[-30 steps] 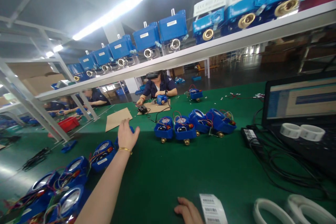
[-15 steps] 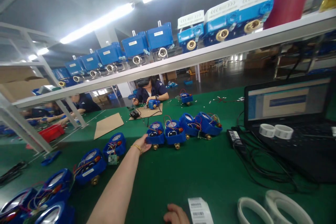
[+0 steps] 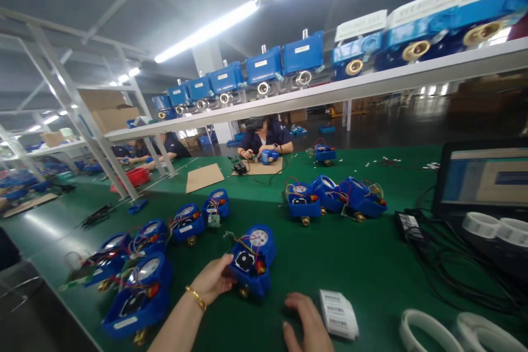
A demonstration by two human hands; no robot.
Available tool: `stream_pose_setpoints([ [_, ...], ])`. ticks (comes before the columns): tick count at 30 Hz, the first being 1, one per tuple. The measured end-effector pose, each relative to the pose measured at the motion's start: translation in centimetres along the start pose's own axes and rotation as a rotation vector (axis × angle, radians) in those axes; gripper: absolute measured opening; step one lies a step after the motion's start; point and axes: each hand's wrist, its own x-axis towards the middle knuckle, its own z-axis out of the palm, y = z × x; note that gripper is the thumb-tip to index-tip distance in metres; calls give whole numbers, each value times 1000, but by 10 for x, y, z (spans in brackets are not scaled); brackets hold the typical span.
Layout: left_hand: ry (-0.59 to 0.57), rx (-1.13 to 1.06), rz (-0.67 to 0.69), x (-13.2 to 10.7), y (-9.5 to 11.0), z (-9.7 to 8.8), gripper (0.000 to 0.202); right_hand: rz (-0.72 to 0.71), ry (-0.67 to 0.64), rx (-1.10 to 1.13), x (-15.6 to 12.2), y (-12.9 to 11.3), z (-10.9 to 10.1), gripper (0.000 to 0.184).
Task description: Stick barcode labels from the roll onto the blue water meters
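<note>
Meter (image 3: 256, 269) (blue, open-topped) at or just above the surface (image 3: 350, 264), its left side grasped by the left hand (image 3: 215, 279); right hand (image 3: 307, 319) released, loosely curved, just beside the labels (image 3: 339, 313).

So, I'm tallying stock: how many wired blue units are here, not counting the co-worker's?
10: one held unit in the left hand, three units farther right, one far unit behind those, five on the left. Overlap may hide more.
</note>
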Motion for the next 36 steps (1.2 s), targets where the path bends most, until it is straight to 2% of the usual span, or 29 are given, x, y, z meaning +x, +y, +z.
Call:
stream_pose_setpoints([
  [4, -33, -71, 15, -57, -43, -6, 62, -93, 0, 26, 10, -23, -30, 19],
  [6, -30, -108, 30, -77, -61, -1, 65, -134, -2, 29, 20, -46, -42, 21],
  [8, -9, -138, 57, -89, -73, 4, 69, -213, -68, 14, 31, -74, -47, 23],
  [11, 44, -164, 110, -94, -83, 10, 78, -380, -232, -155, 48, -114, -41, 29],
  [13, 66, -165, 129, -93, -86, 12, 80, -438, -310, -338, 58, -134, -31, 30],
  [15, 75, -154, 139, -92, -86, 14, 83, -447, -377, -477, 66, -149, -20, 29],
  [17, 85, -139, 158, -92, -86, 16, 85, -389, -456, -477, 75, -158, -9, 19],
  [19, 104, -132, 184, -93, -86, 19, 86, -288, -512, -375, 82, -161, -1, 2],
  [22, 146, -107, 252, -94, -88, 22, 91, -157, -511, -202, 88, -155, 1, 15],
  [26, 155, -38, 340, -93, -93, 20, 89, 23, -518, 100, 89, -133, -8, 19],
  [31, 129, -24, 307, -92, -95, 16, 82, 265, -488, 583, 86, -111, -23, 28],
  [36, 160, 24, 306, -91, -92, 17, 73, 375, -436, 987, 86, -99, -35, 33],
])
